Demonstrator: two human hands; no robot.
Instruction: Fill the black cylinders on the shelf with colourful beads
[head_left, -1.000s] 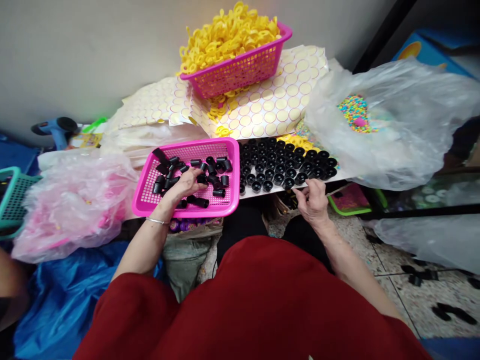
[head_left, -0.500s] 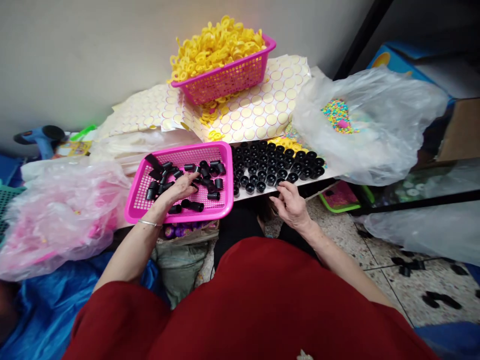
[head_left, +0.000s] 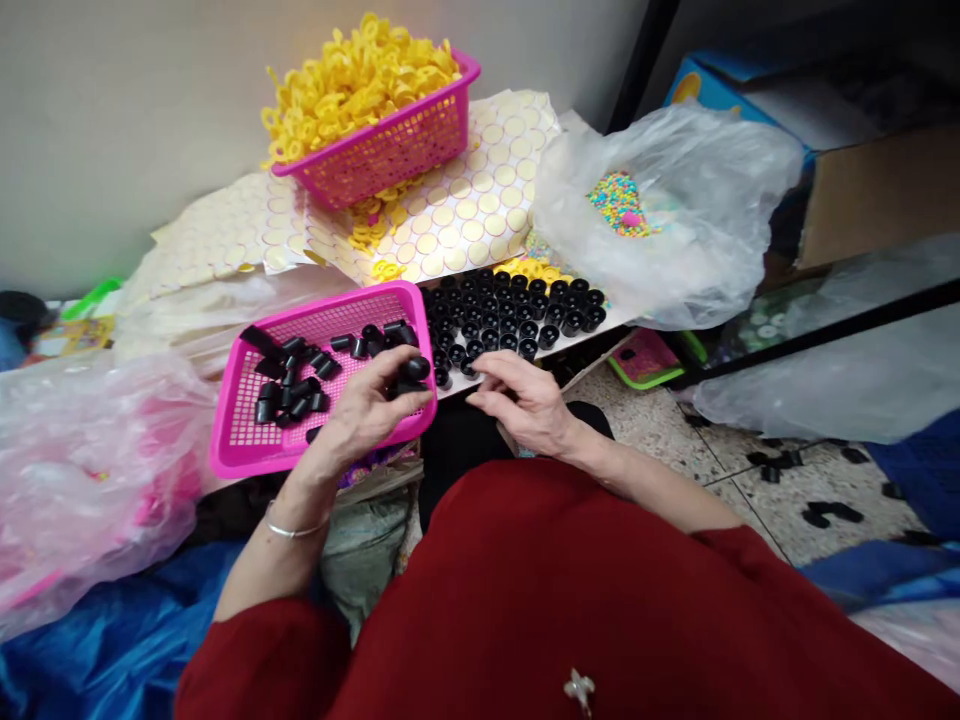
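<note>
My left hand (head_left: 367, 405) is over the right end of a pink plastic basket (head_left: 225, 420). Its thumb and fingers are closed around short black plastic cylinders (head_left: 413, 369); how many is partly hidden. More loose black cylinders (head_left: 298, 385) lie in the basket. To the right, rows of small black cups (head_left: 508, 325) stand upright on a white board. My right hand (head_left: 532, 405) is at the board's front edge, its thumb and forefinger curved but apart, with nothing visible between them. The forefinger tip is close to a front cup (head_left: 469, 367); whether they touch I cannot tell.
Behind stands a pink basket (head_left: 390, 155) heaped with yellow rings, on sticker sheets (head_left: 487, 190). A clear bag with coloured beads (head_left: 624, 205) is at the right, a pink-filled bag (head_left: 97, 490) at the left. Black pieces (head_left: 829, 513) lie on the floor.
The view has shifted right. My left hand has risen from among the loose cylinders, now gripping some, toward the basket's right rim. My right hand has moved left along the cups, closer to it.
</note>
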